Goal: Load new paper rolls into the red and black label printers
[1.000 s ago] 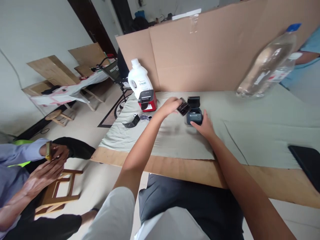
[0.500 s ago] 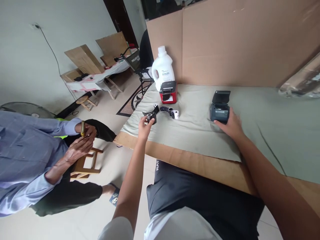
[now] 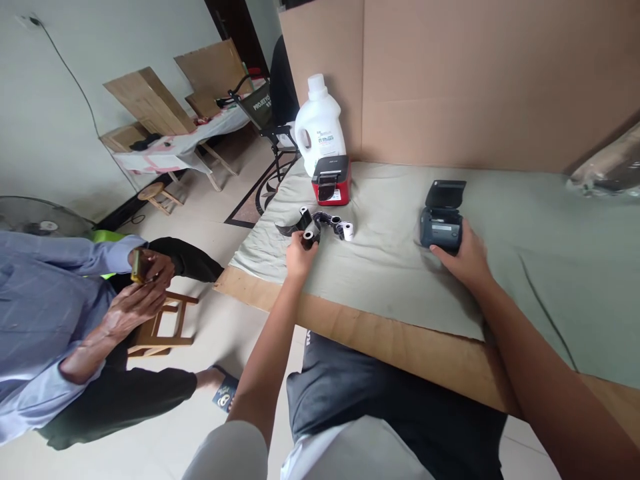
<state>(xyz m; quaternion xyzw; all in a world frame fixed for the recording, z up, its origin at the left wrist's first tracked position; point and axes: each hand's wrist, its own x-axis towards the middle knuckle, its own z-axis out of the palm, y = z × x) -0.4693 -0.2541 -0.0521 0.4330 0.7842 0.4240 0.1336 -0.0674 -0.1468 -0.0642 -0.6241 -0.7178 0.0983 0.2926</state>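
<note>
My left hand (image 3: 299, 256) is closed around a dark roll (image 3: 311, 237) with a pale core, low over the cloth near the left end of the table. Close to it lie a black strip and small roll (image 3: 303, 213), a dark crumpled band (image 3: 323, 217) and a white roll (image 3: 347, 231). On the right, my right hand (image 3: 469, 257) grips the side of a dark portable printer (image 3: 442, 230), thumb along its front edge. The printer's black lid (image 3: 446, 194) stands raised. My right fingers are partly hidden behind the device.
A red and black box-shaped device (image 3: 331, 181) stands before a white detergent bottle (image 3: 321, 127). Cardboard (image 3: 450, 80) walls the table's back. Left of the table, a seated person (image 3: 75, 320) holds a phone; farther back stand a stool (image 3: 159, 197) and a low table (image 3: 200, 150).
My left hand has moved slightly right with the dark roll, closer to the other rolls. My right hand keeps its grip on the printer. The camera view has shifted a little.
</note>
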